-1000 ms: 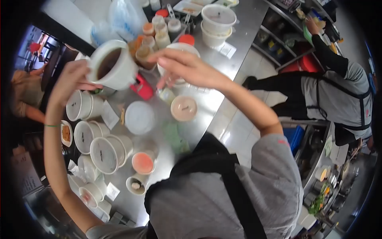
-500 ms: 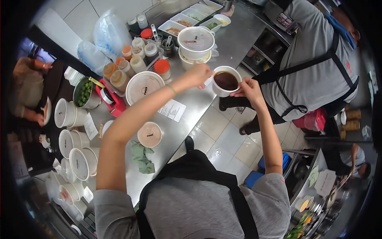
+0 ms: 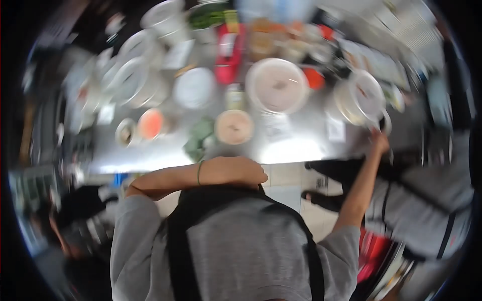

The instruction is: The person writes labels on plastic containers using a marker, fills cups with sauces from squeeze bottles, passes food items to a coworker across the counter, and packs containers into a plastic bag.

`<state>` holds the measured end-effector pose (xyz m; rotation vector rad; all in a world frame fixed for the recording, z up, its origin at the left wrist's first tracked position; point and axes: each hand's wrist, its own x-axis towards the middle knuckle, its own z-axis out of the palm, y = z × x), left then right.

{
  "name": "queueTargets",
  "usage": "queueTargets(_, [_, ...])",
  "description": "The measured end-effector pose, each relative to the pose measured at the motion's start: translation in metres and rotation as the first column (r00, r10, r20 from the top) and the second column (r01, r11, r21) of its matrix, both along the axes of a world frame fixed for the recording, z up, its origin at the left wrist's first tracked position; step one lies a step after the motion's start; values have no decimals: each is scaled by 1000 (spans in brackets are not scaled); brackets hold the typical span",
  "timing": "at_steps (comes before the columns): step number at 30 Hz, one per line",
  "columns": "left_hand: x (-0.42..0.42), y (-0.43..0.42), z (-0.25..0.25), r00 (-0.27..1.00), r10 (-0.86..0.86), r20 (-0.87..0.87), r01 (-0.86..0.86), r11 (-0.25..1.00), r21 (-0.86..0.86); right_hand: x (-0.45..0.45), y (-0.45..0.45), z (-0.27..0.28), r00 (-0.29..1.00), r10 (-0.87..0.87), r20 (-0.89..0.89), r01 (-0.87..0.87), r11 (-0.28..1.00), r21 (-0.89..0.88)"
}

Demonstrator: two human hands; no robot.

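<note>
At the right end of the counter, my right hand is closed on the near rim of a white bowl with dark contents, blurred by motion. That bowl is just beside a stack of lidded white tubs, which partly hides it. My left hand is curled in front of my apron, just off the counter's front edge. Its fingers are turned under, so anything inside is hidden. Closest to it on the counter are a small lidded round tub and a crumpled green cloth.
A large lidded tub, a red tape dispenser and several white tubs stand on the steel counter. Sauce bottles are behind. A co-worker in a grey shirt is close on my right.
The view has swung round and blurred. My left hand has left the bowl and drawn back to my body. My right hand has carried the bowl beside the stacked tubs.
</note>
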<state>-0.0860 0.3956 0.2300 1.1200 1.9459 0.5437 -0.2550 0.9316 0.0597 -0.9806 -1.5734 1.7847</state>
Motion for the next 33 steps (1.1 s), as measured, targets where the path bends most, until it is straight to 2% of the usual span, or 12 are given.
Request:
queueTargets(3, [37, -68, -29, 938, 319, -137, -302, 944, 133, -11, 3, -9, 991, 86, -101, -92, 994, -54])
queueTargets(6, [43, -105, -58, 724, 553, -411, -678, 680, -279, 4, -15, -5, 991, 133, -25, -134, 989, -62])
queueTargets(8, [45, -110, -88, 67, 809, -584, -874, 330, 357, 25, -38, -2, 973, 220, -64, -221, 975, -1])
queueTargets(9, [46, -117, -109, 36, 808, -588, -885, 299, 357, 39, -72, 16, 973, 225, -44, -222, 973, 55])
queueTargets(15, [45, -145, -158, 17, 858, -514, -843, 288, 453, 86, -253, 117, 857, 488, -166, -467, 871, 152])
queueTargets(17, [55, -163, -129, 89, 970, -225, -832, 196, 519, 93, -314, 151, 787, 559, -261, -526, 829, 187])
queueTargets(20, [76, -225, -75, -563, 804, -191, -674, -313, 669, 108, -385, 180, 642, 692, -331, -652, 719, 238])
queueTargets(22, [83, -287, -48, -756, 643, 118, -266, -468, 843, 123, -445, 194, 425, 824, -374, -819, 526, 230])
queueTargets(23, [88, -333, -82, -837, 547, 31, -244, -423, 873, 132, -478, 199, 322, 862, -391, -880, 425, 211])
queueTargets(26, [78, -402, -150, -745, 603, 283, -230, -632, 740, 157, -577, 189, 109, 956, -271, -962, 170, 215])
queueTargets(30, [79, -425, -155, -559, 828, 38, -719, -507, 475, 193, -697, 194, -208, 944, -256, -966, -157, 207])
queueTargets(33, [86, -452, -117, -570, 816, 101, -653, -524, 547, 209, -766, 200, -326, 906, -270, -935, -269, 230])
